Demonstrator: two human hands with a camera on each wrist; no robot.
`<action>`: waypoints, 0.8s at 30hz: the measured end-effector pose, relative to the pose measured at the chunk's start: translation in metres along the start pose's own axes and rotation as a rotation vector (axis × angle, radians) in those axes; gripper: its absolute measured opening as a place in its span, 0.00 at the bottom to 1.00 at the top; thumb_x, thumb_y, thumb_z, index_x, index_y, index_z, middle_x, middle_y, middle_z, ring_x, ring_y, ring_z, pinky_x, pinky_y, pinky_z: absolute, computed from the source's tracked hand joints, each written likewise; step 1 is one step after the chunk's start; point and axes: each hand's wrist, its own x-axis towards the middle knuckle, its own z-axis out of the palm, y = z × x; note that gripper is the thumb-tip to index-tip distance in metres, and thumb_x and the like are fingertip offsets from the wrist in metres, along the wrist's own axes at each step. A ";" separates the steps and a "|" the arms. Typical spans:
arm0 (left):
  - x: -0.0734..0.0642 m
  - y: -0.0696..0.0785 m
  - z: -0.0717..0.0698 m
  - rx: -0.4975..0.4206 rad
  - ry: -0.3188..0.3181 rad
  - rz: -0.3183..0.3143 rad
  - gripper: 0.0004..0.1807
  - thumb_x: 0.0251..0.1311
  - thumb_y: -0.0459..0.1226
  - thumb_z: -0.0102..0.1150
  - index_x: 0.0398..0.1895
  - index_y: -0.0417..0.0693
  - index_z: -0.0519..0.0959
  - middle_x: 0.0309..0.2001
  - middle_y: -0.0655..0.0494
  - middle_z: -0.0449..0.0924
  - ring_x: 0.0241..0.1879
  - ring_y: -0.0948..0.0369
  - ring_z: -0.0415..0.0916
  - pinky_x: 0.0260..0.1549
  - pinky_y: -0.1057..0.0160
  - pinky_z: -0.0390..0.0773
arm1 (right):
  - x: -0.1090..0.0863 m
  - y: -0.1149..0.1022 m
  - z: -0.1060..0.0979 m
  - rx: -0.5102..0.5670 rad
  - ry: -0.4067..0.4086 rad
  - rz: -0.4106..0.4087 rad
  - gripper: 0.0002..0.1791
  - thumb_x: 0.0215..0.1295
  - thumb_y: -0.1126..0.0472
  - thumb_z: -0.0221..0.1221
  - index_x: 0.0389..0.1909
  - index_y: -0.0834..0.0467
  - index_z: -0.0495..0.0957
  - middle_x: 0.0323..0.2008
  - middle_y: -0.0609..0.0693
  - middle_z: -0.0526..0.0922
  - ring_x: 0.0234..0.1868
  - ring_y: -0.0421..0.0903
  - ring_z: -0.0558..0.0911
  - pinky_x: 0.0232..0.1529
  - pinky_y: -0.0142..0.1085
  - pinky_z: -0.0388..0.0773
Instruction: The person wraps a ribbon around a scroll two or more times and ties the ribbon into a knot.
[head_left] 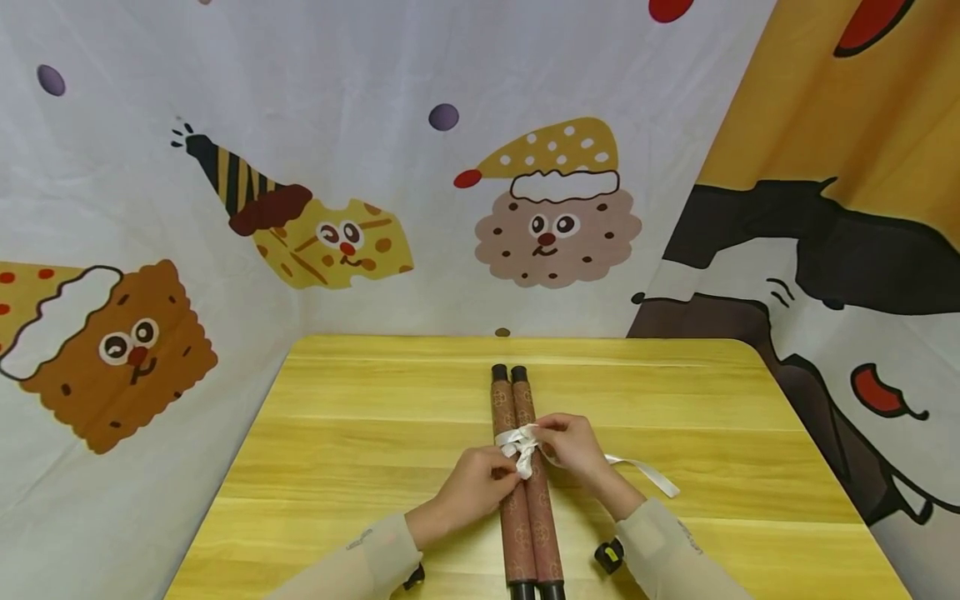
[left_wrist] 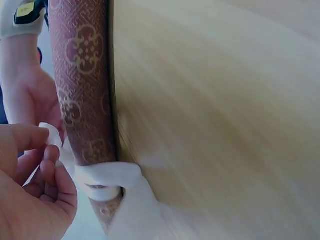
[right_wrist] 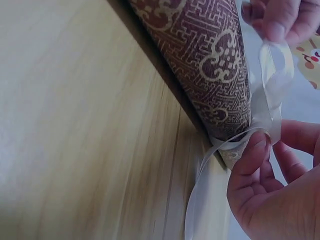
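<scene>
Two rolled scrolls (head_left: 517, 517) in reddish-brown patterned cloth with black end knobs lie side by side on the table, pointing away from me. A white ribbon (head_left: 522, 442) wraps both around the middle and bunches into a knot with loops on top. From the left, my left hand (head_left: 474, 483) pinches a hanging part of the ribbon between thumb and fingers. On the other side, my right hand (head_left: 573, 446) pinches the ribbon close to the knot. The right wrist view shows its thumb and fingertips (right_wrist: 257, 145) right at the wrap, with a ribbon loop (right_wrist: 277, 65) above.
A loose ribbon tail (head_left: 648, 472) trails right across the wood-grain table (head_left: 337, 433). By the right sleeve is a small black device (head_left: 608, 556) with a yellow mark. Behind the table hangs a cartoon-printed cloth (head_left: 360, 100).
</scene>
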 end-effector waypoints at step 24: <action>-0.016 -0.017 -0.035 -0.146 0.105 -0.147 0.03 0.62 0.28 0.71 0.33 0.43 0.90 0.32 0.58 0.85 0.29 0.65 0.74 0.29 0.71 0.74 | 0.008 0.000 -0.031 -0.029 0.090 -0.023 0.12 0.73 0.63 0.65 0.48 0.70 0.83 0.40 0.59 0.85 0.40 0.52 0.83 0.35 0.41 0.83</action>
